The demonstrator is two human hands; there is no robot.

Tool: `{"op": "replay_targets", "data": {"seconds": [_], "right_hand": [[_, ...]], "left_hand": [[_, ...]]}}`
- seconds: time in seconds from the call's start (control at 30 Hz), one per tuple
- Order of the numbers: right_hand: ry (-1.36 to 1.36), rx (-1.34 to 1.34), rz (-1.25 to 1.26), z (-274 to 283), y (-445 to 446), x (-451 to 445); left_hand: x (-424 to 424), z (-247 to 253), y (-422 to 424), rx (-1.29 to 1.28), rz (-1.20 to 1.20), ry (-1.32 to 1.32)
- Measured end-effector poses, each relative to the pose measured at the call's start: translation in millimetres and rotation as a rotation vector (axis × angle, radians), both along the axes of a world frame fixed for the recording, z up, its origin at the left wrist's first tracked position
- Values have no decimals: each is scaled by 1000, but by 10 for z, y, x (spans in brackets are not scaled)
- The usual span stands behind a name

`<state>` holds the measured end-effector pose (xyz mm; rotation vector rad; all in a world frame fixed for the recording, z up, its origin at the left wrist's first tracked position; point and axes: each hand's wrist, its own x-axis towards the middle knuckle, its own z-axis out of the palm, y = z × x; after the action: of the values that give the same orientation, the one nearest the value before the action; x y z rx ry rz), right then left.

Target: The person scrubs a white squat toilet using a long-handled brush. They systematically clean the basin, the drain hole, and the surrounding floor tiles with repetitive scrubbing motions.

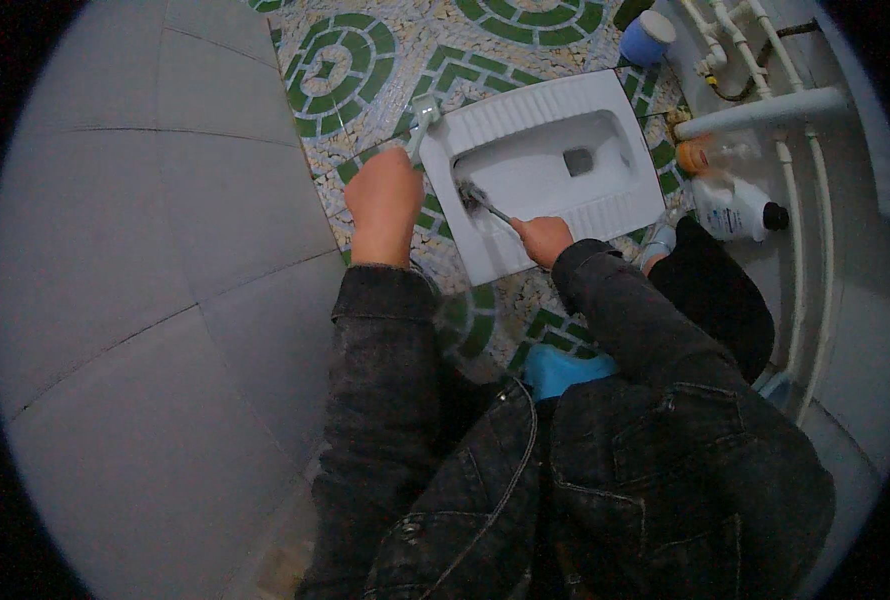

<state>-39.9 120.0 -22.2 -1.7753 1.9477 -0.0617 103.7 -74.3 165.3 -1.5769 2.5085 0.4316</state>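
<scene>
A white ceramic squat toilet with ribbed foot rests is set in the floor before me. My right hand grips the thin handle of a scrubbing brush. The brush's dark, greyish head rests inside the basin at its left end. At the toilet's left edge, my left hand is closed around the handle of what looks like a hand-held shower head. That head sticks up beyond my fist, over the toilet's upper left corner. My left fingers are mostly hidden behind the back of the hand.
Grey wall tiles rise close on the left. To the right are white pipes, a white bottle with black cap and a clear bottle with orange end. A blue container stands at the top right. Patterned tiles cover the floor.
</scene>
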Motion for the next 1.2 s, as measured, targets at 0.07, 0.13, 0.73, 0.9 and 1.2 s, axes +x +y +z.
{"op": "replay_targets", "data": {"seconds": [0.07, 0.13, 0.73, 0.9, 1.2], "right_hand": [[-1, 10, -14, -23, 44, -60], [-7, 97, 59, 28, 148, -109], [12, 141, 121, 40, 126, -88], [-17, 189, 194, 164, 311, -354], [24, 43, 52, 110, -44, -2]], "left_hand": [[-44, -12, -7, 3, -16, 4], [-18, -16, 1, 3, -11, -6], [39, -16, -27, 26, -23, -31], [69, -14, -27, 8, -53, 5], [-21, 1, -25, 27, -38, -27]]}}
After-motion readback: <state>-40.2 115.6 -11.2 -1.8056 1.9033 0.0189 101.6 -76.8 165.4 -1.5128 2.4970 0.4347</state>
